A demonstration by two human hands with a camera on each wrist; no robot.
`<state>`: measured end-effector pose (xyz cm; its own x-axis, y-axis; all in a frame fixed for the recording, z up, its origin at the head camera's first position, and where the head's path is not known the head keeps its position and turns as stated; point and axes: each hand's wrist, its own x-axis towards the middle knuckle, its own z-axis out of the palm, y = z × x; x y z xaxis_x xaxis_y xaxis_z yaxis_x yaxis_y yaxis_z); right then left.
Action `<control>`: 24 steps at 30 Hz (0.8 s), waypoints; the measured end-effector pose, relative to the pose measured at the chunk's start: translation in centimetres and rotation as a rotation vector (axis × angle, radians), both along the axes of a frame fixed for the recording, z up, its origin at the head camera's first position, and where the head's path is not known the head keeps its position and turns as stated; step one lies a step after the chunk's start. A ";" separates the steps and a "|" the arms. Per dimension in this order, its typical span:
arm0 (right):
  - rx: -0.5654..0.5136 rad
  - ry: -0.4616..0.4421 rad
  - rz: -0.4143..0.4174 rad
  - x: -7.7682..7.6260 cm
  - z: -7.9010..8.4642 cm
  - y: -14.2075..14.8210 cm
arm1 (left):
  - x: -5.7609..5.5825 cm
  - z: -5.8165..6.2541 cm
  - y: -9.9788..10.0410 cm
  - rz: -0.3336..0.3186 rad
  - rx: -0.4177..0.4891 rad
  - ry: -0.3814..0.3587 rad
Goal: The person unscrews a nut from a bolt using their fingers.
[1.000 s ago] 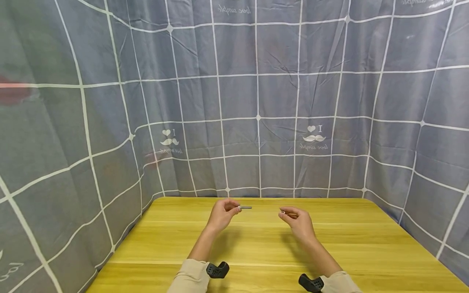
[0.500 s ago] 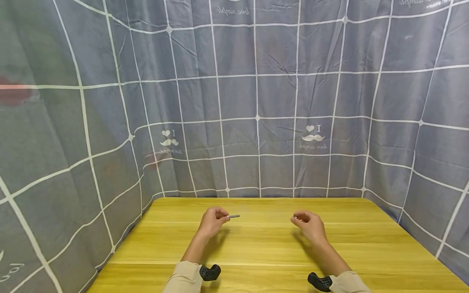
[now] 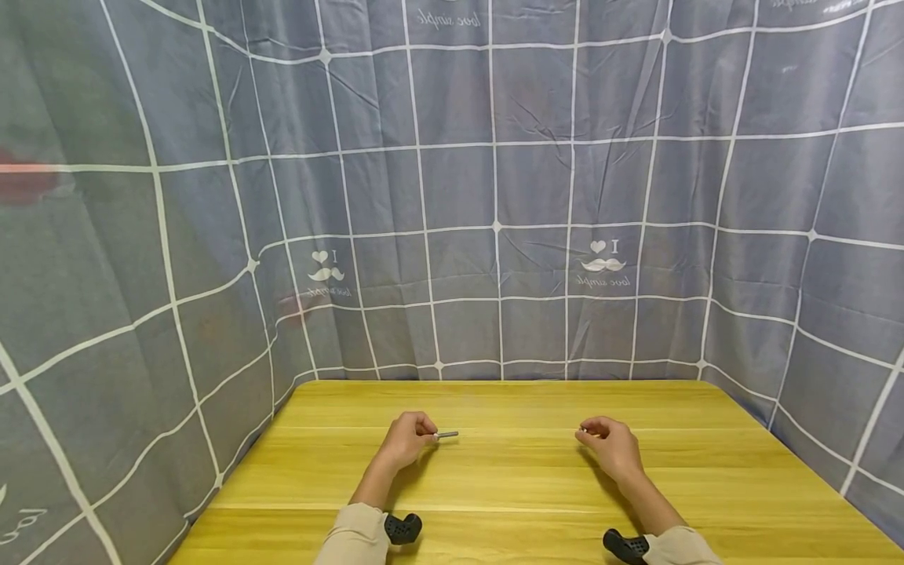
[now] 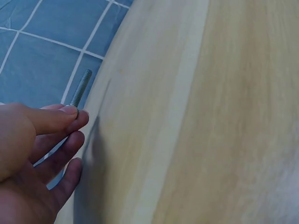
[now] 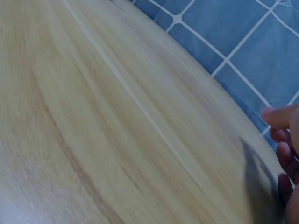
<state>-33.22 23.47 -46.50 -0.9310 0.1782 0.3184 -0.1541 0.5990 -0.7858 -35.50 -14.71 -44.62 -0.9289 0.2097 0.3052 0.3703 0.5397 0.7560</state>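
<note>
My left hand [image 3: 406, 441] pinches a bolt [image 3: 446, 434] between thumb and index finger, above the left part of the table. In the left wrist view the grey threaded shank of the bolt [image 4: 81, 87] points up and away, and its near end is hidden by the fingertips. My right hand [image 3: 613, 449] is raised over the right part of the table, thumb and index finger together. A small shiny metal piece [image 3: 583, 430] shows at those fingertips; its kind I cannot tell. The right wrist view catches only the fingers [image 5: 280, 116] at its right edge, with the piece hidden.
The wood-grain table [image 3: 508, 486] stretches under both hands, its rounded far corners close to the curtain. A grey curtain [image 3: 459, 188] with a white grid hangs behind and at both sides. Black wrist devices [image 3: 403, 529] sit at both sleeves.
Both hands have come back toward the person and lower. They have also moved apart, left hand leftward with the bolt, right hand rightward with the small metal piece.
</note>
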 end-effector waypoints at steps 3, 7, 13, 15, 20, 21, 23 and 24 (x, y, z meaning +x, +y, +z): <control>0.029 -0.003 -0.004 0.1 -0.2 0.2 | 0.1 -0.1 -0.1 -0.004 -0.023 -0.003; 0.070 -0.007 -0.018 0.3 -0.2 0.3 | 0.2 -0.2 -0.2 -0.019 -0.042 0.015; 0.134 -0.031 -0.044 0.4 -0.4 0.6 | 0.1 -0.3 -0.2 -0.020 -0.077 0.057; 0.150 -0.060 -0.047 0.4 -0.5 0.7 | 0.1 -0.4 -0.2 -0.025 -0.086 0.075; 0.163 -0.124 -0.045 0.4 -0.5 0.9 | 0.2 -0.4 -0.2 -0.023 -0.108 0.097; 0.160 -0.133 -0.047 0.4 -0.4 0.9 | 0.2 -0.5 -0.2 -0.019 -0.110 0.098; 0.154 -0.144 -0.048 0.4 -0.3 0.9 | 0.2 -0.5 -0.2 -0.013 -0.114 0.098; 0.154 -0.145 -0.052 0.4 -0.3 0.9 | 0.2 -0.5 -0.2 -0.013 -0.115 0.101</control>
<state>-32.84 24.33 -46.77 -0.9600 0.1869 0.2086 -0.0114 0.7181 -0.6959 -35.26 -14.88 -45.15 -0.8916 0.2603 0.3704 0.4488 0.6156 0.6477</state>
